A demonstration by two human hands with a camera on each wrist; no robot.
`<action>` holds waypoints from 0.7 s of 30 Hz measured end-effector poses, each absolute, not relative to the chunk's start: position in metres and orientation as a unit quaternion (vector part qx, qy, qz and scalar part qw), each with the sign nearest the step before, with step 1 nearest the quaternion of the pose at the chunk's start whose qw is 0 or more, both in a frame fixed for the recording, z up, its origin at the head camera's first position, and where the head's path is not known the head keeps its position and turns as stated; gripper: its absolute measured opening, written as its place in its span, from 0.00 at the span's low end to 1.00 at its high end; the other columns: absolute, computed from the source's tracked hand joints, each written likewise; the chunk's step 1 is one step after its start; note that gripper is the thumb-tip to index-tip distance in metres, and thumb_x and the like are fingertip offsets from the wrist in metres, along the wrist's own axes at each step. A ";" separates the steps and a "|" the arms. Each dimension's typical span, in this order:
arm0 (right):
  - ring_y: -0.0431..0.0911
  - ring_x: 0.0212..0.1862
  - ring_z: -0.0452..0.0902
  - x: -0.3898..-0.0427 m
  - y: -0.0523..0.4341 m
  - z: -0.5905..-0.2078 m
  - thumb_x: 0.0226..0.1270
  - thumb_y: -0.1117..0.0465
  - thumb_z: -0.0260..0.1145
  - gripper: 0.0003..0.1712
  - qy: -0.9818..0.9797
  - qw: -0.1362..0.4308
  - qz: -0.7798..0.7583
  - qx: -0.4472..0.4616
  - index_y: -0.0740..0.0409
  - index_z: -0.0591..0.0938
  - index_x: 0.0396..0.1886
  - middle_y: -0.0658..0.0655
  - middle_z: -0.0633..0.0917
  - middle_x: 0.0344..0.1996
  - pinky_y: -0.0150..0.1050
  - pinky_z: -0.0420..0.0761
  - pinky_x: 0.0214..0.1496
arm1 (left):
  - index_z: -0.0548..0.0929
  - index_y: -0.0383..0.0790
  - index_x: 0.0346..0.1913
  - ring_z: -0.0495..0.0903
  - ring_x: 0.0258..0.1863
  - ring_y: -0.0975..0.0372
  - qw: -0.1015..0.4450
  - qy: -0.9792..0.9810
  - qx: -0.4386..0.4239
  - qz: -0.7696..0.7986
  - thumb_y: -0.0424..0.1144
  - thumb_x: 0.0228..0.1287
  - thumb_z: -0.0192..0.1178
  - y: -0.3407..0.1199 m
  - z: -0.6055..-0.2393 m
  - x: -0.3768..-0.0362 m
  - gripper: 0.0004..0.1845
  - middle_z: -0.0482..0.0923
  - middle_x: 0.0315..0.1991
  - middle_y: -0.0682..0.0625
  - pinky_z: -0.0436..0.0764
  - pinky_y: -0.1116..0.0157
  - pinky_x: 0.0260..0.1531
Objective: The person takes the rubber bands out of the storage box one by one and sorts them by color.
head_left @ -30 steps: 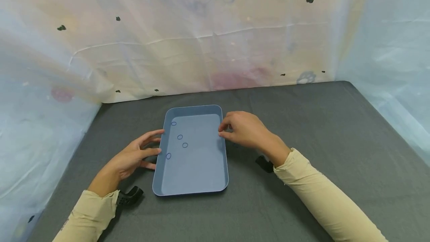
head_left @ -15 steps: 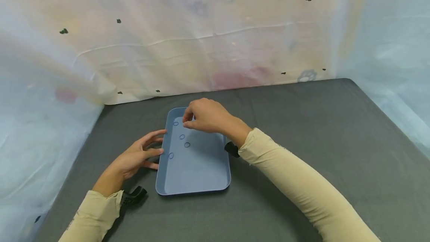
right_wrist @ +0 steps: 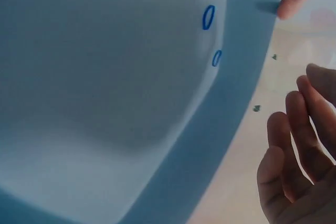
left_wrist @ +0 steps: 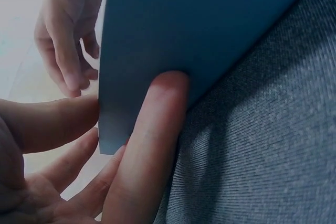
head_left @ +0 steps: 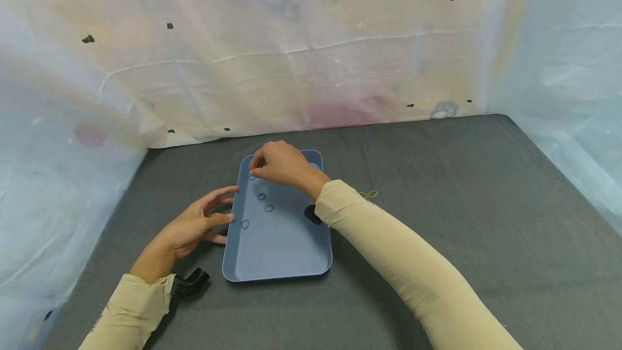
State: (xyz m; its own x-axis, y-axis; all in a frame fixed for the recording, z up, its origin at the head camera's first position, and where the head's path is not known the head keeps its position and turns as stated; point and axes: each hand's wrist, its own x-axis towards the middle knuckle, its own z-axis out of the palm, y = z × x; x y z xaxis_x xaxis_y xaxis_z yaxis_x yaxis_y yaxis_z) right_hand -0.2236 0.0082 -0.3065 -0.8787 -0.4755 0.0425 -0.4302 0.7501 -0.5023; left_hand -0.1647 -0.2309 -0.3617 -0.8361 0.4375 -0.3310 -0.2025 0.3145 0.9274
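The blue tray [head_left: 291, 247] is steadied by the left hand [head_left: 194, 226], fingers straight; the right hand [head_left: 279, 165], grip narrowed, is poised over a blue band [head_left: 252, 177].

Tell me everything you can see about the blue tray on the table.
The blue tray is a shallow rectangle with rounded corners and a low raised rim; it looks like smooth plastic. It lies flat on the grey cloth-covered table, long side running away from the person. Four small blue rubber bands lie inside near its left wall. The left hand touches its left rim with straight fingers; the right hand reaches over its far left corner.
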 end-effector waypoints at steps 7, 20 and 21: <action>0.38 0.43 0.82 -0.237 0.003 -0.323 0.70 0.51 0.67 0.10 0.937 0.079 -0.268 -0.208 0.46 0.89 0.45 0.45 0.89 0.43 0.35 0.82 0.47 | 0.52 0.51 0.79 0.80 0.55 0.51 0.270 0.762 0.079 0.583 0.38 0.72 0.60 -0.231 -0.364 -0.162 0.39 0.48 0.77 0.34 0.86 0.47 0.43; 0.43 0.55 0.82 -0.250 -0.006 -0.344 0.73 0.56 0.64 0.15 0.939 0.107 -0.231 -0.230 0.48 0.86 0.56 0.48 0.86 0.54 0.37 0.81 0.57 | 0.51 0.51 0.80 0.80 0.55 0.52 0.261 0.771 0.082 0.575 0.39 0.72 0.60 -0.235 -0.363 -0.155 0.39 0.49 0.77 0.35 0.86 0.48 0.43; 0.43 0.57 0.81 -0.250 -0.008 -0.344 0.74 0.56 0.63 0.15 0.938 0.108 -0.229 -0.237 0.48 0.85 0.57 0.48 0.86 0.55 0.37 0.80 0.58 | 0.51 0.51 0.80 0.80 0.55 0.52 0.260 0.772 0.081 0.575 0.39 0.72 0.60 -0.236 -0.363 -0.154 0.40 0.49 0.77 0.35 0.86 0.48 0.43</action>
